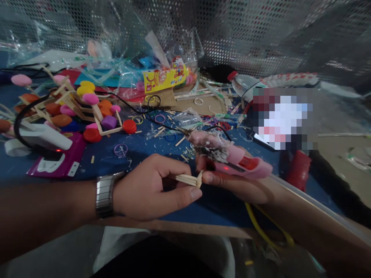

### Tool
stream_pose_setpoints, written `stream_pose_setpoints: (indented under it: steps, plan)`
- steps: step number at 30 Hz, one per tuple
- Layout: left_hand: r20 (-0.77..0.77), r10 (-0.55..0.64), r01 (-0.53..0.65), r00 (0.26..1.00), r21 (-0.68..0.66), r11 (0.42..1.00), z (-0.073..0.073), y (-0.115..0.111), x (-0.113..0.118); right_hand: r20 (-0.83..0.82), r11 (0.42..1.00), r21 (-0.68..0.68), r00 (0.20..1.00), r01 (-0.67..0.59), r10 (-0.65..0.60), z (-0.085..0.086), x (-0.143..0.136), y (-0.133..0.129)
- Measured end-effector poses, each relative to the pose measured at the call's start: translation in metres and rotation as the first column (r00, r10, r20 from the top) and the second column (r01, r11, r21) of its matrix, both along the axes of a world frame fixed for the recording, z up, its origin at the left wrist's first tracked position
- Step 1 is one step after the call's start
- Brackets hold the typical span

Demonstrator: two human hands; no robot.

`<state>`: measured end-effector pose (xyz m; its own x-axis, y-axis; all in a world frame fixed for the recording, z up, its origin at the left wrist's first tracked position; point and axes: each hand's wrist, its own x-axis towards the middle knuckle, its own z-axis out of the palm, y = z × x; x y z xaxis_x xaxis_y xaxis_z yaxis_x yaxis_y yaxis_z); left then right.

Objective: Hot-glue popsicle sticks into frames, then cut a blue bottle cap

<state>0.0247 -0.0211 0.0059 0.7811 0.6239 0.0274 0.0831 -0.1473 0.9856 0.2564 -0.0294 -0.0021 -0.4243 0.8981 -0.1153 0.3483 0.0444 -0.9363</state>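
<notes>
My left hand (156, 189), with a metal watch (104, 195) on its wrist, pinches a small bundle of wooden sticks (187, 179) between thumb and fingers. A short piece stands across the bundle's right end. There, the thumb and a finger of my right hand (232, 185) touch or nearly touch the wood. The same hand has a pink glue gun (246, 164), its nozzle pointing away to the left and its front caked with glue and grey fluff. From its rear a long clear glue stick (301, 197) runs along my right forearm. My other right fingers are mostly hidden.
Stick assemblies with colourful pads (95, 104) crowd the left, behind a purple power strip (58, 160) with a white plug. Rubber bands and stick scraps litter the blue tabletop (104, 154). A plastic bottle (245, 85) and a blurred-out phone (282, 119) lie right.
</notes>
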Motion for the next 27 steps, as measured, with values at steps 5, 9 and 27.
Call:
stream_pose_setpoints:
  steps: [5,9,27]
  plan:
    - [0.005,0.004,-0.004,1.000,-0.003,1.000,-0.0006,-0.0005,-0.0001,0.010,1.000,0.012,1.000,0.005,-0.005,0.0004,-0.0003,-0.0012]
    - [0.005,0.001,-0.001,1.000,-0.023,1.000,-0.0010,-0.0007,-0.0005,0.004,1.000,-0.002,1.000,0.010,-0.010,-0.0004,-0.0002,-0.0025]
    - [-0.020,0.166,-0.158,0.986,0.204,0.966,-0.0011,0.0020,-0.0019,-0.111,0.999,0.038,0.994,-0.020,0.024,0.0012,0.0007,-0.0015]
